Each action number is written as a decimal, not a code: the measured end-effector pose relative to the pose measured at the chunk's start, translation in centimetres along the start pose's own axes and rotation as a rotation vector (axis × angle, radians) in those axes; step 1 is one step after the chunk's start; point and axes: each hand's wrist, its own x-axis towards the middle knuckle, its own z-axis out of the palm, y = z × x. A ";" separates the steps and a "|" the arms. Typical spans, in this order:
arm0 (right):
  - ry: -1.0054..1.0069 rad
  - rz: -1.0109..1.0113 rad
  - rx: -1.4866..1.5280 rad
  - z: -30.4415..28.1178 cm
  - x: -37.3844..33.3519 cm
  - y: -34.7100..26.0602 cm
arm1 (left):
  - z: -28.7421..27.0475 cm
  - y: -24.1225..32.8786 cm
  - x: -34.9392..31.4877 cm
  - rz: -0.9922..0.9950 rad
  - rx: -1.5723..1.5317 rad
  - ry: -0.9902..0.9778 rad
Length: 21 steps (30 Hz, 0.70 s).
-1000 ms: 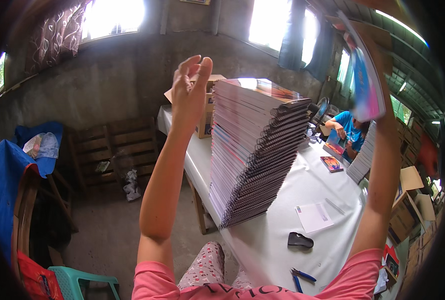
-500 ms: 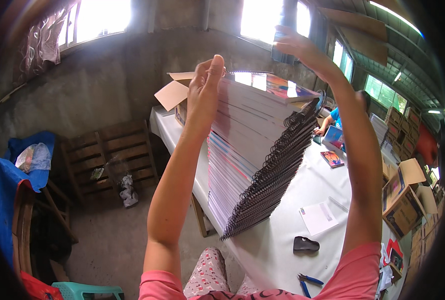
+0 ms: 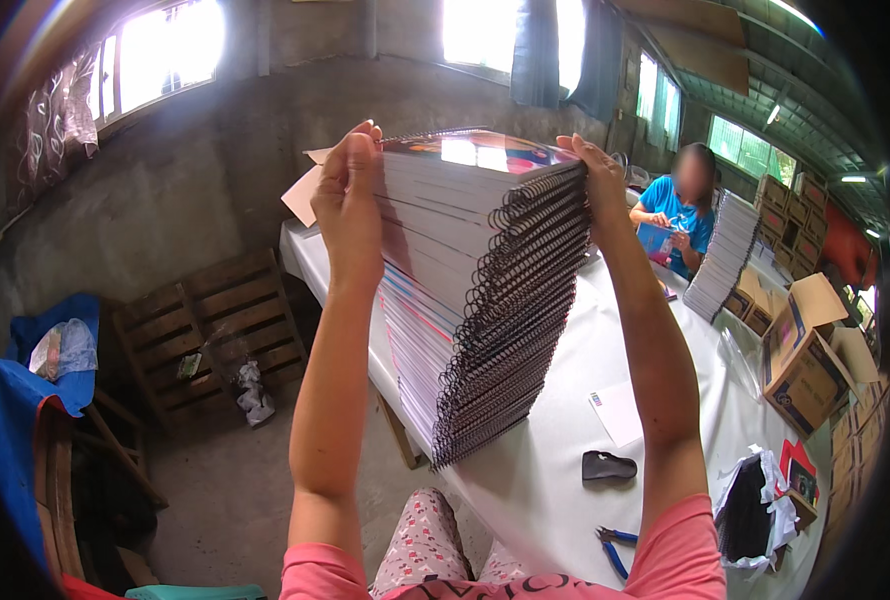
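A tall stack of spiral-bound books (image 3: 485,310) rises from the white-covered table (image 3: 525,500), its black coil spines facing right and its glossy, colourful cover on top. My left hand (image 3: 350,200) grips the upper left side of the stack, thumb upward. On the opposite side, my right hand (image 3: 600,185) holds the top books by the coil edge, fingertips at the cover's corner. Near my right forearm lie a white sheet (image 3: 620,412), a dark grey object (image 3: 608,466) whose kind I cannot make out, and blue-handled cutting pliers (image 3: 615,552).
Across the table a person in a blue shirt (image 3: 700,225) handles a book beside another tall book stack (image 3: 725,255). Open cardboard boxes (image 3: 810,365) stand at the right. A wooden pallet (image 3: 230,335) leans on the wall at left, near a blue cloth (image 3: 10,420).
My right hand has come down from the air onto the coil side of the stack. My left hand stays on the left side. The view has shifted to the right.
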 end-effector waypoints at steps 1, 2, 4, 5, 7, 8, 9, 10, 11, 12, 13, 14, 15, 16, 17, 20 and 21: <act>0.003 0.047 0.002 -0.1 -0.1 -0.2 | -0.2 -0.2 0.0 -0.035 0.008 0.016; 0.006 0.093 0.003 -0.3 -0.2 -0.3 | -0.5 -0.3 0.1 -0.070 0.017 0.032; -0.012 -0.004 -0.083 -0.6 0.4 0.6 | -0.2 -0.5 -0.3 -0.085 0.054 0.050; -0.021 -0.053 -0.127 -0.7 0.6 0.8 | 0.3 -0.5 -0.6 -0.065 0.083 0.053; -0.026 -0.049 -0.159 -0.9 0.9 0.8 | 0.7 -0.7 -0.9 -0.033 0.119 0.065; -0.028 -0.047 -0.174 -0.9 0.9 0.8 | 0.7 -0.8 -0.9 -0.021 0.127 0.074; -0.022 -0.024 -0.157 -0.8 0.7 0.8 | 0.7 -0.9 -0.8 -0.009 0.135 0.083; -0.019 0.001 -0.136 -0.4 0.3 0.6 | 0.6 -0.9 -0.8 -0.013 0.129 0.085; -0.015 0.027 -0.116 -0.2 0.1 0.4 | 0.6 -0.8 -0.8 -0.017 0.124 0.086; -0.034 0.066 -0.093 -0.2 0.0 0.3 | 0.5 -0.7 -0.8 -0.020 0.118 0.088; -0.048 0.105 -0.072 -0.4 -0.1 0.2 | 0.6 -0.8 -0.9 -0.028 0.078 0.089; -0.063 0.145 -0.050 -0.6 -0.1 0.2 | 0.7 -0.9 -0.9 -0.036 0.039 0.091; -0.083 0.150 -0.082 -0.7 -0.1 0.2 | 0.7 -1.1 -0.9 -0.044 -0.001 0.092; -0.102 0.154 -0.115 -0.9 0.0 0.2 | 0.7 -1.1 -0.9 -0.021 0.035 0.088; -0.121 0.158 -0.146 -0.9 0.2 0.2 | 0.7 -1.2 -0.8 0.003 0.070 0.085; -0.121 0.107 -0.159 -0.9 0.2 0.2 | 0.4 -1.2 -0.7 0.073 0.159 0.068; -0.120 -0.017 -0.256 -0.9 0.4 0.2 | 0.3 -1.1 -0.4 0.098 0.186 0.061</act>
